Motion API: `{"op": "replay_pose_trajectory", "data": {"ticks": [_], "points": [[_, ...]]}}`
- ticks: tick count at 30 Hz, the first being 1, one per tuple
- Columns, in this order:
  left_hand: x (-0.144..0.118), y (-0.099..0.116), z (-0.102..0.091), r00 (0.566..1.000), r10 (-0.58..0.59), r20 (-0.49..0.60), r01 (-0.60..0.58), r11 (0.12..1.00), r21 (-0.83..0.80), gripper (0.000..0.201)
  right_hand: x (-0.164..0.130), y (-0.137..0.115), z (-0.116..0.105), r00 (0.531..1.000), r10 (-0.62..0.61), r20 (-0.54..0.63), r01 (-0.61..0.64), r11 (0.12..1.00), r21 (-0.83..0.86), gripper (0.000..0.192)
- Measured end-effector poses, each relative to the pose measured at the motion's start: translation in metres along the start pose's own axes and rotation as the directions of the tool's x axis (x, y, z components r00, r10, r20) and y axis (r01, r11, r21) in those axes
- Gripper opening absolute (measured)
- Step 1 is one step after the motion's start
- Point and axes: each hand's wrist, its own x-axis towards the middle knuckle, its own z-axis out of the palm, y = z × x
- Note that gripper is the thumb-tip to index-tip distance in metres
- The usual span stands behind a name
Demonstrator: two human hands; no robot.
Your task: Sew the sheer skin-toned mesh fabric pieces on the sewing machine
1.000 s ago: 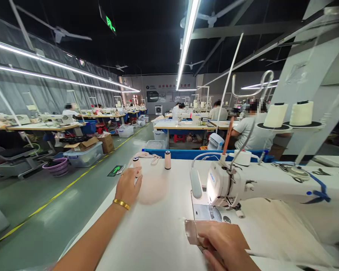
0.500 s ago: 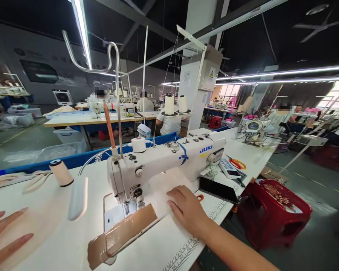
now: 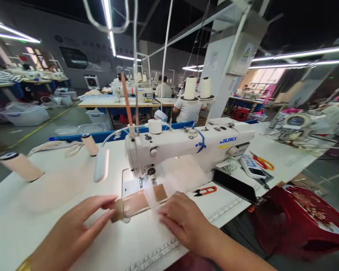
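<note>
Two hands flatten a tan strip (image 3: 135,205) at lower centre, under the sewing machine (image 3: 186,148): left hand (image 3: 73,229) spread wide, right hand (image 3: 183,222) pressing sheer fabric (image 3: 154,197). Fingers near the needle risk a prick; uneven pressure could skew the strip.

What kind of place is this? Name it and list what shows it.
Most likely a garment factory floor. A JUKI sewing machine stands on a white table, thread cones sit on a stand behind it, and more sewing tables with seated workers fill the hall.
</note>
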Motion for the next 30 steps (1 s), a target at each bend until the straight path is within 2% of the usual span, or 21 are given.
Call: {"op": "replay_pose_trajectory", "data": {"ticks": [1,3,5,7,10,12,14,16,18,20,22,25,28,30], "points": [[-0.004,0.011,0.005,0.995,0.003,0.099,0.000,1.000,-0.029,0.047,-0.002,-0.008,0.001,0.994,-0.046,0.099,0.036,0.994,0.100,0.016],[-0.007,0.027,0.012,0.989,0.000,0.147,0.009,0.998,-0.061,0.045,-0.005,-0.014,-0.001,0.986,-0.008,0.164,-0.028,0.976,0.216,0.018],[-0.009,0.032,0.012,0.993,-0.017,0.121,0.023,0.998,-0.053,0.044,-0.005,-0.011,-0.003,0.984,0.131,0.121,-0.155,0.966,0.208,0.017],[-0.012,0.033,0.012,0.996,-0.014,0.089,0.016,1.000,-0.024,0.040,-0.003,-0.004,0.000,0.974,0.210,0.086,-0.221,0.963,0.151,0.019],[-0.022,0.034,0.016,0.985,0.110,0.132,-0.112,0.994,0.009,0.039,0.003,0.001,0.014,0.982,0.144,0.124,-0.156,0.984,0.092,0.020],[-0.030,0.035,0.021,0.949,0.233,0.212,-0.244,0.970,0.023,0.039,0.006,-0.001,0.028,0.984,0.042,0.174,-0.053,0.997,0.060,0.024],[-0.035,0.032,0.024,0.917,0.285,0.279,-0.313,0.948,0.060,0.034,0.007,-0.003,0.039,0.976,-0.033,0.215,0.034,0.999,-0.001,0.024],[-0.035,0.026,0.021,0.922,0.242,0.302,-0.291,0.948,0.131,0.044,0.003,-0.003,0.045,0.971,-0.048,0.234,0.066,0.995,-0.069,0.020],[-0.031,0.018,0.015,0.938,0.163,0.307,-0.234,0.949,0.210,0.059,-0.003,-0.001,0.044,0.975,-0.027,0.223,0.054,0.992,-0.117,0.018],[-0.025,0.016,0.008,0.946,0.092,0.309,-0.179,0.947,0.267,0.064,-0.010,0.001,0.041,0.980,-0.013,0.197,0.042,0.988,-0.146,0.021],[-0.019,0.023,0.006,0.956,0.051,0.290,-0.133,0.953,0.272,0.060,-0.015,0.001,0.038,0.986,-0.020,0.167,0.050,0.983,-0.177,0.024],[-0.011,0.042,0.015,0.965,0.041,0.259,-0.104,0.966,0.237,0.041,-0.020,0.001,0.037,0.988,-0.030,0.152,0.062,0.975,-0.213,0.026],[-0.003,0.052,0.030,0.940,-0.038,0.339,-0.066,0.955,0.289,0.035,-0.028,0.002,0.034,0.986,-0.023,0.164,0.061,0.971,-0.232,0.027],[0.003,0.051,0.038,0.905,-0.109,0.412,-0.022,0.953,0.301,0.022,-0.035,0.005,0.028,0.985,-0.017,0.174,0.058,0.970,-0.236,0.028]]}}
